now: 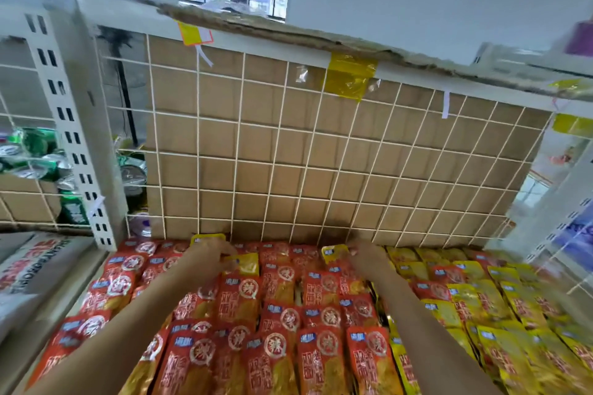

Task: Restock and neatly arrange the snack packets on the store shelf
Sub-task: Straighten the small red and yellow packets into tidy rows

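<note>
Left hand: my left hand (211, 250) is at the back row, lower centre-left of the frame, fingers curled down and pinching the near edge of the left stray yellow packet (244, 263). Blur hides the exact grip.
Right hand: my right hand (365, 254), lower centre-right, has its fingers bent onto the top corner of the right stray yellow packet (333, 249) and seems to pinch it.
Key relation: both strays lie inward of my hands, toward frame centre, among the red packets (279, 279). Their home, I judge, is the yellow packets (500, 359) filling the lower right.
Nearer hand: the right one is closer to that yellow block; the left has to cross the whole red field.
Long axis: the packets run front to back, top ends toward the grid, slightly fanned.
Third stray: a back yellow packet (207, 238) stands just behind my left hand, touching the grid's foot.
Edges: the wire grid panel (288, 154) stops any push further back, with a cardboard box (321, 125) right behind it. The slotted upright (73, 144) bounds the left.
Open room: above the packets and toward me. Lifting up beats sliding, since the rows overlap tightly.
Risk: dragging sideways would likely ruffle neighbouring red rows.
</note>
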### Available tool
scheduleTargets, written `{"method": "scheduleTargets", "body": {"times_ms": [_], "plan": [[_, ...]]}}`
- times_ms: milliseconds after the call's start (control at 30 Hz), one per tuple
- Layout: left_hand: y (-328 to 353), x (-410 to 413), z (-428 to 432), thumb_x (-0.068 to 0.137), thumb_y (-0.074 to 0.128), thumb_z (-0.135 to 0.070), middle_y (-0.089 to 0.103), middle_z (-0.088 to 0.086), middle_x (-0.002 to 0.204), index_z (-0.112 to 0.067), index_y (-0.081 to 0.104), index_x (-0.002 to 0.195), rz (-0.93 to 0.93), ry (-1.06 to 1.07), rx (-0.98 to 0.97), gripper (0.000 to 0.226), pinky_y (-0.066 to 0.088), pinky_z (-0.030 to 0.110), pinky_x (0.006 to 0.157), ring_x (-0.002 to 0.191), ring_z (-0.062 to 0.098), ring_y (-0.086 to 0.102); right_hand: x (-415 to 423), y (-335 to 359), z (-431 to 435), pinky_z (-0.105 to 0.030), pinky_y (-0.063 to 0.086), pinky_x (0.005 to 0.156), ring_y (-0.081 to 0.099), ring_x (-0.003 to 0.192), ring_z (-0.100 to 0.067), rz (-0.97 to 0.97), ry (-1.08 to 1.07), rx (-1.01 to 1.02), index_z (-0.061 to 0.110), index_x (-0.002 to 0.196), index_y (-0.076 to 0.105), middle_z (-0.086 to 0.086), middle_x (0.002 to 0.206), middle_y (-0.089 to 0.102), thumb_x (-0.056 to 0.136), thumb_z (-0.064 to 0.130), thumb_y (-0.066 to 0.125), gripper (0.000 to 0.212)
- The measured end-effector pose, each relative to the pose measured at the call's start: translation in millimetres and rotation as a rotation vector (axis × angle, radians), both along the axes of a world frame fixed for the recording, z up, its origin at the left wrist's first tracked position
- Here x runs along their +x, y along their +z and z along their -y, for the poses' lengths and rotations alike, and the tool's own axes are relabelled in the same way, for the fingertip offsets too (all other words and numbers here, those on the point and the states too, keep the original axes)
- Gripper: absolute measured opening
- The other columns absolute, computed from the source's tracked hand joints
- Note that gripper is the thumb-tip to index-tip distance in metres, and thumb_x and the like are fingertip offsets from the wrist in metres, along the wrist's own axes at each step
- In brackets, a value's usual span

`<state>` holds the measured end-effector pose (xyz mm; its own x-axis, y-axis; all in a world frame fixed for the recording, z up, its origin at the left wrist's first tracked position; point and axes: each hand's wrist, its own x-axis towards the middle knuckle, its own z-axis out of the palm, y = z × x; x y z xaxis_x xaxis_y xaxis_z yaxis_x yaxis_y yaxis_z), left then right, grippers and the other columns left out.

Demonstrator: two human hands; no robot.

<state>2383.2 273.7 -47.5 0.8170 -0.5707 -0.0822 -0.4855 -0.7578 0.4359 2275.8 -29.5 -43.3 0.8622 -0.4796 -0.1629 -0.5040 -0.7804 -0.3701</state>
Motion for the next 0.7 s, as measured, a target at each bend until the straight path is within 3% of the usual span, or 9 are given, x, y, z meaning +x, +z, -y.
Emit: {"method": "scheduleTargets", "body": {"times_ms": [100, 233, 367, 500, 600, 700], "plan": [[-5.0, 9.3, 0.8, 0.086, 0.066, -0.026, 0.062, 0.006, 0.119, -0.01, 0.066, 0.112, -0.036, 0.0, -0.055, 0.031, 0.038, 0.024, 0.091, 0.11, 0.02, 0.056, 7.9, -6.7, 8.5, -0.028, 0.046, 0.084, 0.059, 0.106, -0.024, 0.048, -0.003, 0.085, 0.015, 0.114, 0.064, -0.008, 0.117, 0.063, 0.073, 0.052, 0.056, 0.056], [-5.2, 12.3, 4.8, 0.084, 0.066, -0.013, 0.064, 0.004, 0.092, -0.014, 0.069, 0.089, -0.062, 0.043, -0.172, 0.006, 0.041, 0.022, 0.073, 0.092, 0.023, 0.062, 12.9, -1.7, 10.4, -0.028, 0.043, 0.069, 0.055, 0.085, -0.018, 0.21, -0.003, 0.153, 0.009, 0.106, 0.063, -0.005, 0.095, 0.061, 0.084, 0.021, 0.063, 0.025], [3.4, 10.9, 13.0, 0.085, 0.063, -0.006, 0.061, 0.003, 0.077, -0.015, 0.061, 0.079, -0.061, 0.096, -0.351, 0.012, 0.038, 0.015, 0.058, 0.072, 0.015, 0.055, 17.7, 14.9, 2.5, -0.025, 0.04, 0.067, 0.053, 0.08, -0.017, 0.406, 0.087, 0.254, 0.01, 0.093, 0.062, -0.004, 0.083, 0.057, 0.085, 0.008, 0.062, 0.007], [22.1, 10.4, 19.3, 0.087, 0.059, -0.001, 0.056, -0.004, 0.061, -0.016, 0.06, 0.071, -0.053, 0.107, -0.6, 0.022, 0.038, 0.02, 0.053, 0.053, 0.003, 0.049, 17.0, 33.0, -7.6, -0.011, 0.034, 0.054, 0.047, 0.056, 0.002, 0.599, 0.134, 0.37, 0.019, 0.072, 0.053, 0.005, 0.063, 0.049, 0.085, 0.0, 0.06, 0.024], [29.3, 14.1, 22.8, 0.09, 0.054, 0.002, 0.05, -0.006, 0.05, -0.013, 0.058, 0.073, -0.123, 0.195, -0.816, 0.023, 0.035, 0.019, 0.044, 0.042, 0.0, 0.042, 12.2, 41.8, -12.6, -0.011, 0.036, 0.057, 0.049, 0.057, 0.006, 0.761, 0.097, 0.421, 0.025, 0.072, 0.05, 0.007, 0.063, 0.05, 0.087, 0.002, 0.059, 0.029], [38.3, 9.5, 23.6, 0.092, 0.05, 0.003, 0.05, 0.0, 0.059, -0.01, 0.056, 0.077, -0.124, 0.224, -0.98, 0.021, 0.04, 0.018, 0.045, 0.046, 0.001, 0.045, 5.2, 52.0, -16.9, -0.012, 0.037, 0.059, 0.05, 0.06, 0.005, 0.879, 0.054, 0.473, 0.024, 0.075, 0.05, 0.008, 0.065, 0.052, 0.089, 0.005, 0.057, 0.024]]}}
